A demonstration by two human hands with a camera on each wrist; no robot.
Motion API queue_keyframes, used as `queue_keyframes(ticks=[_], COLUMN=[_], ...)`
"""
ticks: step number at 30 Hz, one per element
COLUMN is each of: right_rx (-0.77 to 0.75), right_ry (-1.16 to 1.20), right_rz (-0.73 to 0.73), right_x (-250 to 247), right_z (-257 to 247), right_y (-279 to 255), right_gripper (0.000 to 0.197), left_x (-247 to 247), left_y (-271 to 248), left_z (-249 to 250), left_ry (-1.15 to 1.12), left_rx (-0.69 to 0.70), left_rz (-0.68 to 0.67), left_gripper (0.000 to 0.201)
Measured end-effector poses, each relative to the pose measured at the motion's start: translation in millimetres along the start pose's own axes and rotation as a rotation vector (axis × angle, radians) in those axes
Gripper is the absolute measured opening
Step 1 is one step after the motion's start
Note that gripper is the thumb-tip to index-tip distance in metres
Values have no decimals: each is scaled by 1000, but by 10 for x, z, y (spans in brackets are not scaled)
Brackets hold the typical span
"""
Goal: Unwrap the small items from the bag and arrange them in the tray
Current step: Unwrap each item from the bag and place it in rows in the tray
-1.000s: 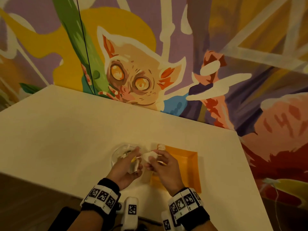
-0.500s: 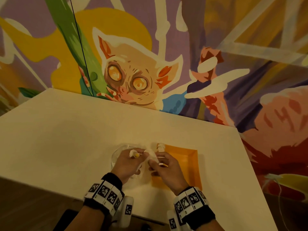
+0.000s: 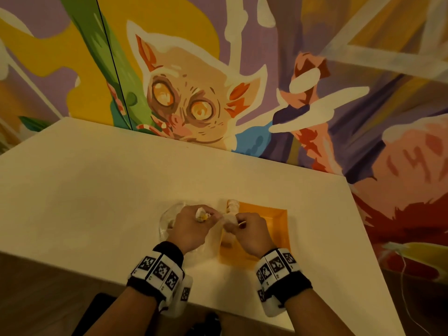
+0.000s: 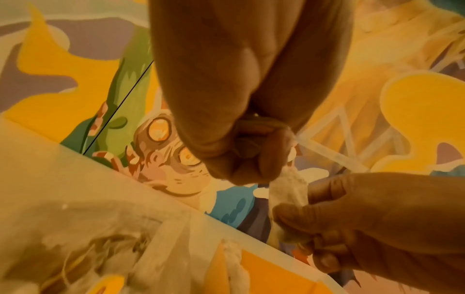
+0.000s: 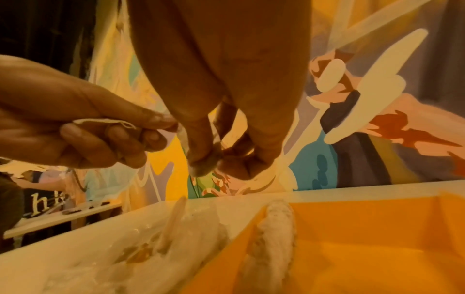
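The left hand (image 3: 191, 226) now pinches the small yellow item (image 3: 203, 216), the right hand (image 3: 249, 232) pinching the white tissue wrapper (image 3: 229, 218) stretched away; nearly unwrapped, orange plastic tray (image 3: 278, 229) next.

Warm, yellowish room light tints everything, dimmest along the near edge of the table (image 3: 101, 190). Soft shadows pool beneath both wrists. The head view bends straight lines toward its edges. In the wrist views the nearest skin is dark and blurred, and the bag (image 4: 95, 244) and tray (image 5: 372, 238) lie smeared, out of focus.
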State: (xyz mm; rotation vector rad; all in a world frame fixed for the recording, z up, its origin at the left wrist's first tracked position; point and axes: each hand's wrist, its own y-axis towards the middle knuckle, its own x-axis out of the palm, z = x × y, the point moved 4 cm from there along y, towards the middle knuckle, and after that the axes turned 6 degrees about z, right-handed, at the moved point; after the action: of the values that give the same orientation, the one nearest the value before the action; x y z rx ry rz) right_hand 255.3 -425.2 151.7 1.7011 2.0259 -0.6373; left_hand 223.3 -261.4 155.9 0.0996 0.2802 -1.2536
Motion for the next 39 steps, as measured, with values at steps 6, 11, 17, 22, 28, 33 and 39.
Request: queue_keyframes(ticks=[6, 11, 17, 22, 28, 33, 39], right_rx=[244, 319, 379, 401, 363, 393, 443], right_ry=[-266, -385, -511, -477, -460, -485, -386], right_rz=[-110, -138, -232, -166, -172, -202, -259], right_x=[53, 243, 466, 500, 427, 394, 438], right_z=[484, 561, 587, 606, 572, 545, 594], right_y=[196, 267, 403, 439, 417, 393, 429], right_gripper=[13, 19, 24, 11, 22, 18, 33], left_x=[223, 440, 508, 523, 526, 505, 508], left_y=[-18, -12, 5, 20, -2, -26, -20], left_z=[-369, -640, -754, -804, -788, -736, -726], left_ry=[41, 196, 395, 445, 414, 416, 407], left_rx=[-280, -359, -371, -361, -375, -389, -367], left_rz=[-82, -190, -161, -149, -154, -157, -147], left_gripper=[14, 28, 47, 35, 26, 21, 10])
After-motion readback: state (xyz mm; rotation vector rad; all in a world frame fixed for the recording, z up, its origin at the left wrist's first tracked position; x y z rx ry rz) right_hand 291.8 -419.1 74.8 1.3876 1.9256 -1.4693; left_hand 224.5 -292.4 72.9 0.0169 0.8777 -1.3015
